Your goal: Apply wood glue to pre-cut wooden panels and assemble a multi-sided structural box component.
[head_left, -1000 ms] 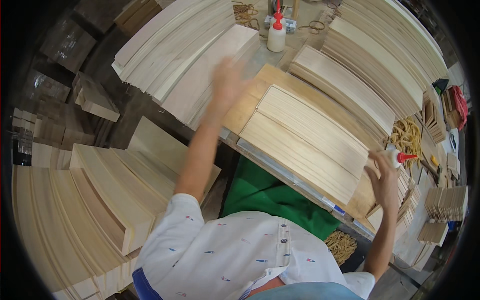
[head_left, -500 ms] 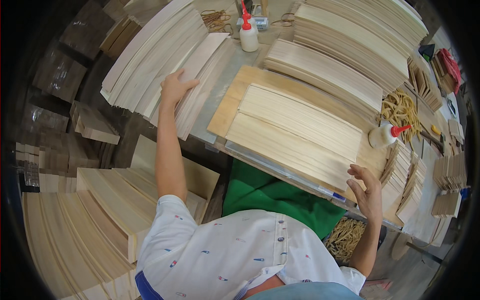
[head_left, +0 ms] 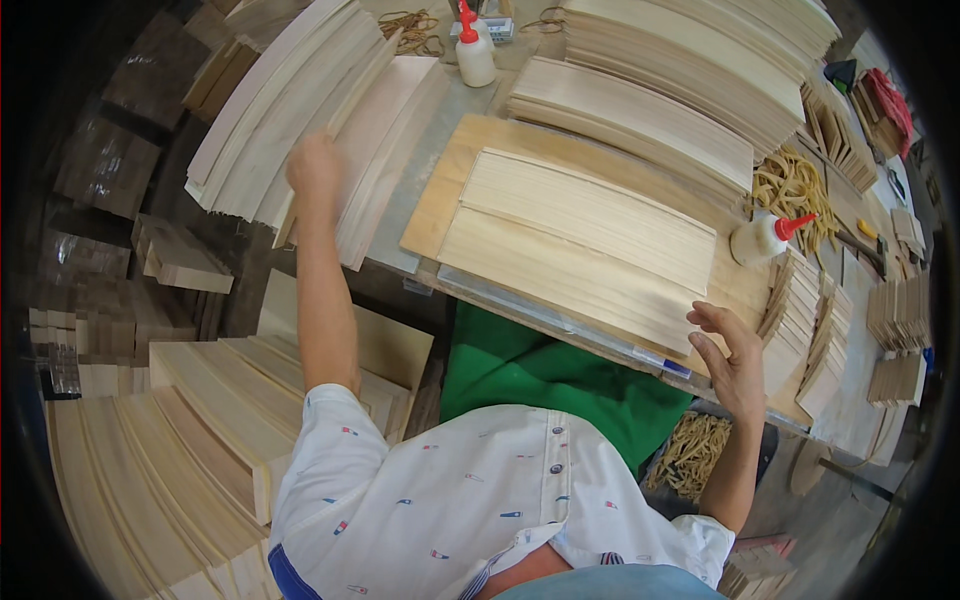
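My left hand (head_left: 316,170) reaches out over a slanted stack of thin pale wood strips (head_left: 300,110) at the left of the bench; it is blurred, and I cannot tell whether it grips a strip. My right hand (head_left: 735,350) rests with fingers spread on the near right corner of a layer of veneer sheets (head_left: 580,240). That layer lies on a plywood board (head_left: 450,190) in the middle of the bench.
Two glue bottles with red caps stand nearby, one (head_left: 476,48) at the back, one (head_left: 765,238) right of the board. Rubber bands (head_left: 790,185), tall veneer stacks (head_left: 690,70) and small strip bundles (head_left: 895,310) crowd the right. More veneer piles (head_left: 150,450) lie lower left.
My left hand has swung from above the board leftward and down onto the strip stack. My right hand has stayed at the sheets' near right corner.
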{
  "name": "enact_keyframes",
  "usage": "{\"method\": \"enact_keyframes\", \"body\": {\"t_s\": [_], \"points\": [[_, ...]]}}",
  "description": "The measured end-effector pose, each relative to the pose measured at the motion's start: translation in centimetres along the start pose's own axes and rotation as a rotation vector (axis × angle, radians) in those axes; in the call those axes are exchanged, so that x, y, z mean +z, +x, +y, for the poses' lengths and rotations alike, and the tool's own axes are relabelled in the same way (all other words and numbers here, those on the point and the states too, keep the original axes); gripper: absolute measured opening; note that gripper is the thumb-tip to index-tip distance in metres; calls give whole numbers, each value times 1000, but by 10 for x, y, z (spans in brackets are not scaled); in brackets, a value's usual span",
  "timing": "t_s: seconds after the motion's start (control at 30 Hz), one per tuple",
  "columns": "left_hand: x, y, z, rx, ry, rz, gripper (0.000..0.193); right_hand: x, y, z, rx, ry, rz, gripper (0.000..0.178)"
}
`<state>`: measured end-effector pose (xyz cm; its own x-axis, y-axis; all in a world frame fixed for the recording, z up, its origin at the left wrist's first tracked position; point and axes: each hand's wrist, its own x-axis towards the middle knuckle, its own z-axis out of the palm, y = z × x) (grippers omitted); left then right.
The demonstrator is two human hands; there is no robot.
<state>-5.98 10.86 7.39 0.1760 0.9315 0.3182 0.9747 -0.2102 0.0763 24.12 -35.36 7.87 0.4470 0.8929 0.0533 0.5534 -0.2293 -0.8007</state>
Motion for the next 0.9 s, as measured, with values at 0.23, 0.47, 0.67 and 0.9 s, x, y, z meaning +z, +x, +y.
{"method": "enact_keyframes", "body": {"t_s": [0.23,0.47,0.67,0.9], "points": [[-78,-79,85,252,-533,104,23,-13,-16,18,155,36,291,24],[-44,-130,151,882,-767,-444,17,-19,18,26,7,156,339,55],[-19,-146,176,966,-774,-456,16,-5,13,57,196,45,300,31],[-11,-151,184,1017,-756,-456,16,-1,11,69,233,-16,309,21]]}}
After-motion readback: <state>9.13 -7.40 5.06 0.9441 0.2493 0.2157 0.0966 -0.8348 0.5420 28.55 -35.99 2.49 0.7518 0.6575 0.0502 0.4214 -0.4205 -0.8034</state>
